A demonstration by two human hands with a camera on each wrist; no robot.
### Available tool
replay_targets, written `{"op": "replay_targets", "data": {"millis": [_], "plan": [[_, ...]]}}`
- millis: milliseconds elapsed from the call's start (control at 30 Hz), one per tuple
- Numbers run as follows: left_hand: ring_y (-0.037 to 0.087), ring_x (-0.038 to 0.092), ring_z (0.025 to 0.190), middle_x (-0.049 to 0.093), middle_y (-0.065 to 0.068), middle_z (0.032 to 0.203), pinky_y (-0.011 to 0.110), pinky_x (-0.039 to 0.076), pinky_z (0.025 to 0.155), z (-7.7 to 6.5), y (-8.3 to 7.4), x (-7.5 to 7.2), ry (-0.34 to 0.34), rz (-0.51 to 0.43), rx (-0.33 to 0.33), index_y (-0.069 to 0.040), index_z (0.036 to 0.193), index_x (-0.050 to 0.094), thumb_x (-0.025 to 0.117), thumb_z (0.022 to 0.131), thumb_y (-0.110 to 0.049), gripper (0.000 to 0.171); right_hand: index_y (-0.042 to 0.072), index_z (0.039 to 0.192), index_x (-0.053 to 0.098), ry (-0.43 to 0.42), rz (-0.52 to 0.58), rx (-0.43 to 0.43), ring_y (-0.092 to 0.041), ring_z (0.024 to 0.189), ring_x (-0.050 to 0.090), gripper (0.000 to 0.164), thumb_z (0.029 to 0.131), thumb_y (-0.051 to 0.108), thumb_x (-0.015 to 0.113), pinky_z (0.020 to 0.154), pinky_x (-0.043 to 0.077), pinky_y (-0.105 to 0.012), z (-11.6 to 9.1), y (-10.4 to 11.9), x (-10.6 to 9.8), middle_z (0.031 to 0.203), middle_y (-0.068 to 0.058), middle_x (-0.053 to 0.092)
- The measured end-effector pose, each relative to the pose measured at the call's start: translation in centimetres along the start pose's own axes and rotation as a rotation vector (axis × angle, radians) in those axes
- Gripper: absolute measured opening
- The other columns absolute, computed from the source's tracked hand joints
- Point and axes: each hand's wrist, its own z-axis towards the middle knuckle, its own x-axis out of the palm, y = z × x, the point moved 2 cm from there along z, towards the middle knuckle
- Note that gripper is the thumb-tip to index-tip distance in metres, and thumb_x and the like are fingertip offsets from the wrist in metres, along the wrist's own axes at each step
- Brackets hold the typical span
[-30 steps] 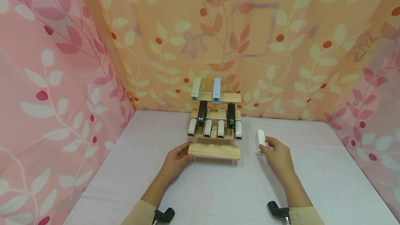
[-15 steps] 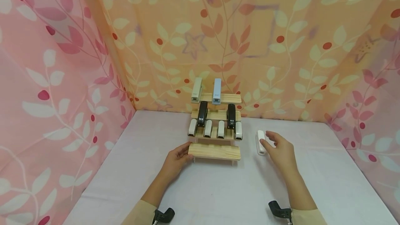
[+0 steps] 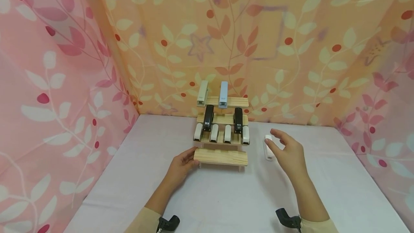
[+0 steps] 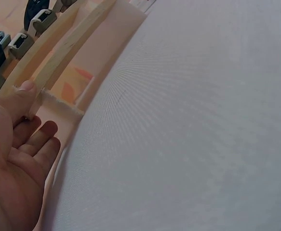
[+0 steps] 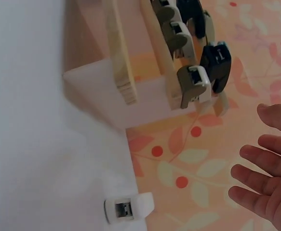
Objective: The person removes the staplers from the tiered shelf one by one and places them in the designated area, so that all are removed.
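A left hand (image 3: pixel 182 164) pinches the end of the rack (image 3: pixel 221 158); the right hand (image 3: pixel 290 155), fingers spread and holding nothing, hovers by the loose stapler (image 3: pixel 268 154) on the table (image 3: pixel 223 204), right of the rack. Apparently a set-down; next likely calls for drawing clear without a nudge.

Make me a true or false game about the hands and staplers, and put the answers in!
1. The left hand holds the wooden rack. True.
2. The white stapler on the table touches the rack. False: it sits apart from the rack.
3. The right hand holds nothing. True.
4. The blue stapler lies on the table. False: it is on the top shelf.
5. The lowest shelf is full of staplers. False: it bears none.
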Motion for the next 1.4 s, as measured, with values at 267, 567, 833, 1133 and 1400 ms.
{"op": "replay_targets", "data": {"millis": [267,567,833,1133,1400], "plan": [[0.029,0.056,0.136,0.055,0.014,0.15,0.022,0.052,0.103,0.1,0.0,-0.2,-0.006,-0.021,0.0,-0.006,0.149,0.052,0.077,0.093,-0.017,0.062,0.009,0.133,0.068,0.014,0.024,-0.074,-0.034,0.124,0.063,0.046,0.094,0.031,0.078,0.108,0.051,-0.053,1.8,3.3,0.2,0.132,-0.01,0.07],[0.03,0.057,0.135,0.055,0.015,0.149,0.021,0.052,0.103,0.4,0.0,0.0,-0.021,-0.047,-0.004,-0.004,0.147,0.053,0.077,0.091,-0.011,0.061,0.014,0.135,0.067,0.058,0.075,-0.126,-0.039,0.127,0.06,0.049,0.094,0.038,0.077,0.105,0.051,-0.059,5.0,7.8,0.9,0.134,-0.007,0.069],[0.029,0.057,0.134,0.056,0.014,0.148,0.022,0.053,0.102,0.3,-0.1,-0.1,-0.019,-0.03,0.003,-0.004,0.147,0.054,0.077,0.091,-0.011,0.061,0.017,0.143,0.062,0.143,0.166,-0.063,-0.032,0.137,0.053,0.056,0.094,0.042,0.075,0.11,0.048,-0.057,7.5,10.2,2.5,0.144,-0.003,0.062],[0.03,0.057,0.134,0.056,0.015,0.148,0.022,0.053,0.102,0.2,0.0,-0.2,-0.014,-0.035,-0.003,-0.004,0.147,0.053,0.077,0.092,-0.011,0.061,0.013,0.145,0.058,0.197,0.193,-0.037,-0.029,0.137,0.054,0.06,0.095,0.042,0.074,0.11,0.049,-0.051,10.3,11.2,5.1,0.146,-0.01,0.06],[0.031,0.056,0.135,0.055,0.015,0.149,0.022,0.053,0.102,0.0,0.1,0.0,-0.003,-0.033,-0.004,-0.004,0.148,0.053,0.076,0.092,-0.014,0.061,0.01,0.149,0.053,0.229,0.26,0.018,-0.029,0.143,0.048,0.064,0.095,0.037,0.075,0.116,0.044,-0.05,11.9,11.5,7.4,0.149,-0.011,0.057]]}}
